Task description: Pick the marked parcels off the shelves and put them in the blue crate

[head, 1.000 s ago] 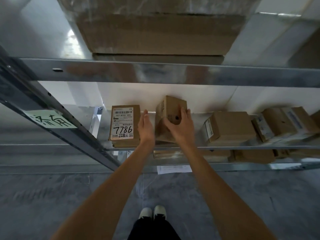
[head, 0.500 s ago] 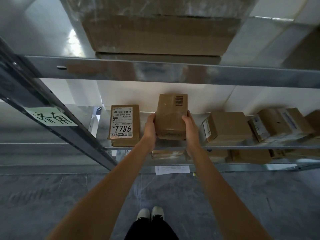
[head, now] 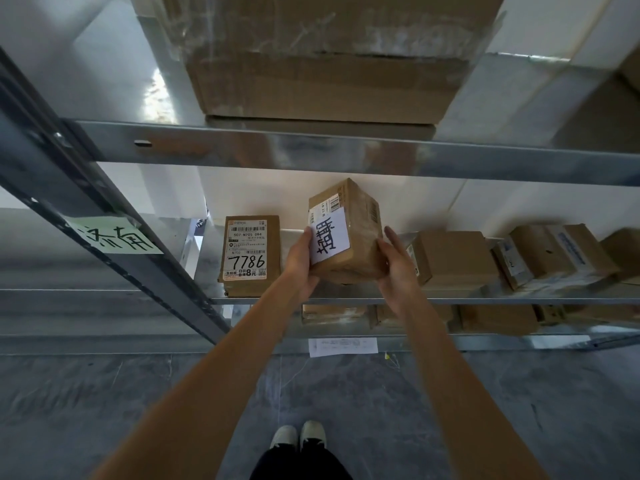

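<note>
At the left of the rack a green handwritten tag [head: 116, 236] was stuck to the slanted upright, and just right of it, near the left end of the middle shelf [head: 485, 301], a flat parcel marked 7786 [head: 250, 254] lay against the front edge. Next came our left hand [head: 300, 263], fingers curled round the left side of the marked parcel [head: 346, 233], its thumb touching the edge of the white handwritten label [head: 329, 240]. We held that parcel tilted above the shelf's front edge, between both hands, clear of the other boxes. Our right hand [head: 394, 263] cupped its right face, fingers fairly straight and pressed flat to the cardboard, the lower ones wrapping underneath. We judged the box stiff corrugated card, light enough for one hand, with tape that might prove a little slick; opposite side faces near the bottom corners looked the safest hold. Further right, plain brown parcels [head: 453, 259] sat along the shelf toward its right end. The blue crate was nowhere in view.
</note>
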A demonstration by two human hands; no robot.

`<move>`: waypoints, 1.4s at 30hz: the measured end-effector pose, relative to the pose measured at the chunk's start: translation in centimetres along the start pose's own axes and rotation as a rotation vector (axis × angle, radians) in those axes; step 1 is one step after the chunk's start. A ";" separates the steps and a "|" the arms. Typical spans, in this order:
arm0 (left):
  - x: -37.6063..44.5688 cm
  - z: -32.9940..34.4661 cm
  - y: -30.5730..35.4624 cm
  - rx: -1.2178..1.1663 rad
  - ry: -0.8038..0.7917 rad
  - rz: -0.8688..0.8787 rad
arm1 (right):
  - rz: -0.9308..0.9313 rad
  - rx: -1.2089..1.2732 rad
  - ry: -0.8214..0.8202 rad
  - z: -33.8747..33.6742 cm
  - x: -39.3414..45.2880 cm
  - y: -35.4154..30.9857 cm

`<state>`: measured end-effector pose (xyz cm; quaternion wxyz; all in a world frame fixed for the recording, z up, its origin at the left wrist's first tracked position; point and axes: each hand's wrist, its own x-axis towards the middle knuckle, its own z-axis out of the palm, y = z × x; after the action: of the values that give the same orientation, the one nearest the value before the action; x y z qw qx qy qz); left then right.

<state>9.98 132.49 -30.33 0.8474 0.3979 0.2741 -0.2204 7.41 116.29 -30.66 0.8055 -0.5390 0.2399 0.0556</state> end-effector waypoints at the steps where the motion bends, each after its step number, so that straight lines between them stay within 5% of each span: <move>1: -0.1 0.1 0.1 0.010 -0.001 0.004 | -0.045 -0.087 0.044 0.0 0.0 -0.2; 6: -0.8 0.8 0.0 0.183 -0.023 0.070 | -0.094 -0.369 0.051 0.9 -0.6 -0.8; 10: -1.3 1.1 1.2 0.540 -0.122 0.228 | -0.022 -0.234 0.139 0.6 -0.4 -1.7; 14: -1.5 1.7 2.5 0.775 -0.213 0.410 | -0.001 -0.082 0.060 -0.4 -0.8 -2.5; 17: -1.1 2.2 2.2 0.646 0.033 0.541 | -0.041 0.187 0.106 0.0 -1.2 -2.2; 19: -1.2 2.2 1.5 0.491 0.074 0.410 | -0.040 0.342 0.147 0.8 -1.5 -1.8; 22: -1.6 1.8 0.1 0.352 -0.028 0.263 | -0.024 0.224 0.174 2.6 -1.8 -0.7; 32: -1.4 -0.2 0.4 0.543 0.040 0.444 | -0.277 -0.373 0.203 2.7 -1.7 -0.2; 42: -2.1 -0.8 1.0 0.594 0.025 0.474 | -0.277 -0.382 0.254 3.7 -2.9 1.3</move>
<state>8.71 134.05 -28.88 0.7193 0.6810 0.1092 -0.0833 5.60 120.59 -29.33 0.6525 -0.7117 0.2481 -0.0788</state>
